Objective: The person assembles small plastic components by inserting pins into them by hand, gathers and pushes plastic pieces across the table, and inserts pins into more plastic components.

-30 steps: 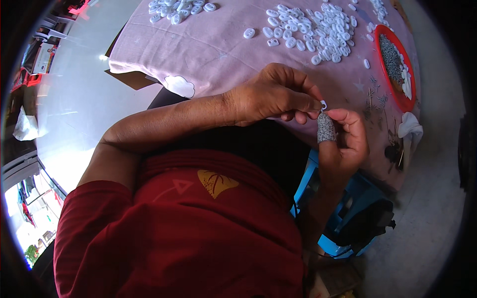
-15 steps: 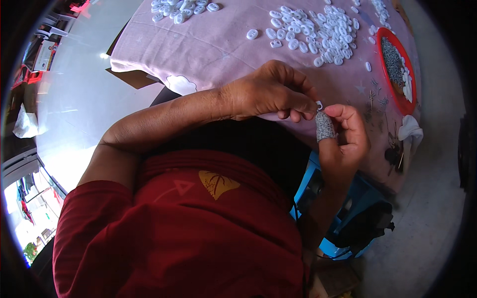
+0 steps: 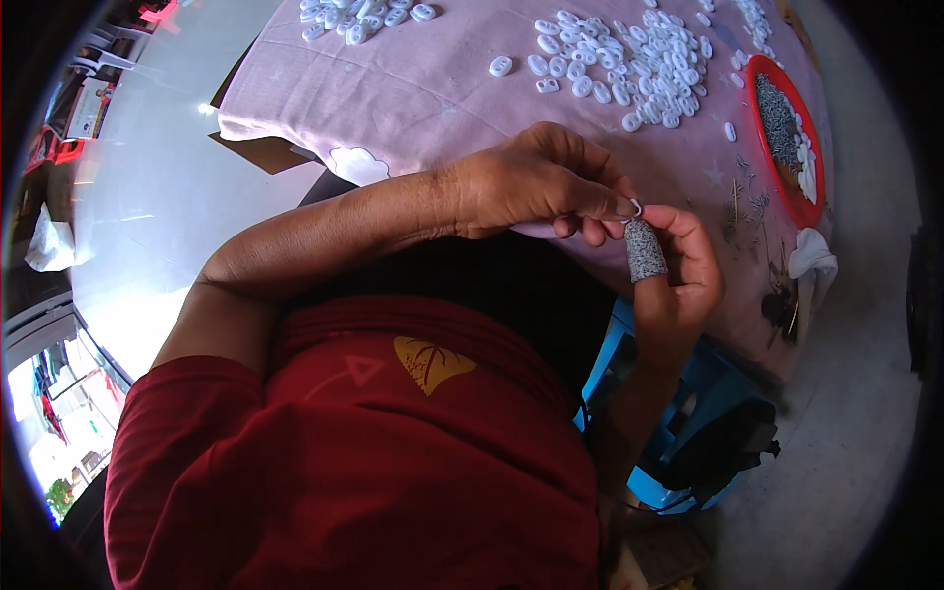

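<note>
A small white plastic piece point(image 3: 637, 207) is pinched between the fingertips of my two hands; most of it is covered, and a curved edge shows. My left hand point(image 3: 546, 182) comes from the left, its thumb and index finger closed on the piece, the other fingers curled beneath. My right hand point(image 3: 683, 258) meets it from the right, thumb and index fingertip at the piece. A grey speckled finger sleeve point(image 3: 645, 251) covers the right thumb. Beyond my hands, many white oval plastic pieces with holes point(image 3: 644, 79) lie loose on the pink tablecloth point(image 3: 442, 98).
Another heap of white ovals point(image 3: 359, 15) sits at the far left. At the right edge stands a red bowl point(image 3: 806, 209) of small grey metal parts and white pieces. Near it lie scattered metal bits point(image 3: 755, 204) and a white cloth point(image 3: 812, 256). A blue plastic stool point(image 3: 723, 403) stands below the table.
My left thumb has moved slightly right, over the white piece, covering more of it. My right hand has shifted a little left, its index fingertip nearer the left thumb.
</note>
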`<state>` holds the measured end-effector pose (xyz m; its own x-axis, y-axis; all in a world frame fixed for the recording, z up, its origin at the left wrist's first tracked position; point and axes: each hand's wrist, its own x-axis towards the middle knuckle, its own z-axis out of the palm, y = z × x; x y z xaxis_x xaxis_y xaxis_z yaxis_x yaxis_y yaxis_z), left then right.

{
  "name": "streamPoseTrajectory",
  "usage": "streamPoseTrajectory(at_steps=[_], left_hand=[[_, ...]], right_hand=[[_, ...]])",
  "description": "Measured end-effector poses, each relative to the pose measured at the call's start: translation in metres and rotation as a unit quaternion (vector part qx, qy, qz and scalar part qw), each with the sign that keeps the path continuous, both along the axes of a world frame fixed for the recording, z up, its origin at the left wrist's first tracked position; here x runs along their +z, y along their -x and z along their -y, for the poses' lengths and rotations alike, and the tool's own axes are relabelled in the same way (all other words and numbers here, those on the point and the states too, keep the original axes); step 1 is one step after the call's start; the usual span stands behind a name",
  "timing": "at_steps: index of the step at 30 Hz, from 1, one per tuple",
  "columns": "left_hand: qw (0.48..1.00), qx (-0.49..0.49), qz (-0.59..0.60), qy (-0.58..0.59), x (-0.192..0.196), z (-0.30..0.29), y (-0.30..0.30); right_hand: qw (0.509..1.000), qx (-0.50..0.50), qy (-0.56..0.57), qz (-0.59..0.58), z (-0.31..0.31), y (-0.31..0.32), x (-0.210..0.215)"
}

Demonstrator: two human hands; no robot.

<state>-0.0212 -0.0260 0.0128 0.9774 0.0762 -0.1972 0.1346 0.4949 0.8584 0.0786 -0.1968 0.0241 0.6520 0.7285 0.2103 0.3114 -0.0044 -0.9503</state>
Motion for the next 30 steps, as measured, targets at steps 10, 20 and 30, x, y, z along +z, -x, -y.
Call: streamPoseTrajectory(at_steps=[10, 20, 30], left_hand=[[0.999, 0.032, 0.021, -0.012, -0.001, 0.002, 0.000], [0.998, 0.048, 0.017, -0.038, -0.002, 0.003, 0.000], [0.993, 0.035, 0.060, -0.090, -0.006, 0.000, -0.001]], right_hand=[[0.999, -0.019, 0.011, 0.030, 0.001, 0.002, -0.003], [0.976, -0.059, 0.027, 0.208, -0.003, 0.008, -0.006], [0.942, -0.024, 0.086, 0.323, -0.004, 0.007, 0.008]])
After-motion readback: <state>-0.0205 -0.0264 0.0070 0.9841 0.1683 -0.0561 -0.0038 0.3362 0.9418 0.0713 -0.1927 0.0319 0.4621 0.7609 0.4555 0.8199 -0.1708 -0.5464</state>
